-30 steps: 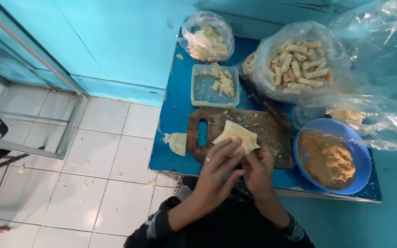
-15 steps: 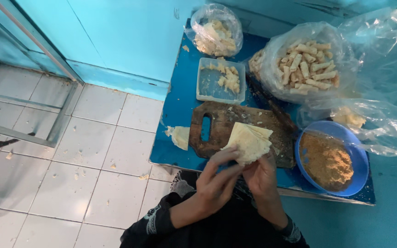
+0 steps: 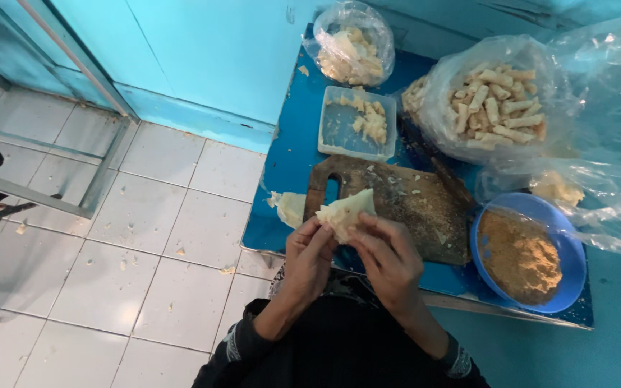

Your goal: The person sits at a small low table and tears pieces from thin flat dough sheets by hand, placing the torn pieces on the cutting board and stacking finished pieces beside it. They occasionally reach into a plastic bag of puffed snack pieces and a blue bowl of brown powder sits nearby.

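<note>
Left hand (image 3: 309,253) and right hand (image 3: 389,253), fingers curled, both pinch a pale folded wrapper (image 3: 346,210), held above near edge of wooden cutting board (image 3: 411,208) on blue desk (image 3: 289,162). Blue crumb bowl (image 3: 522,255) just right.

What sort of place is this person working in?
Probably a small home or stall kitchen for snack making. Both hands, left hand and right hand, hold a pale wrapper over a wooden board, beside a bowl of crumbs and a bag of rolls.
</note>
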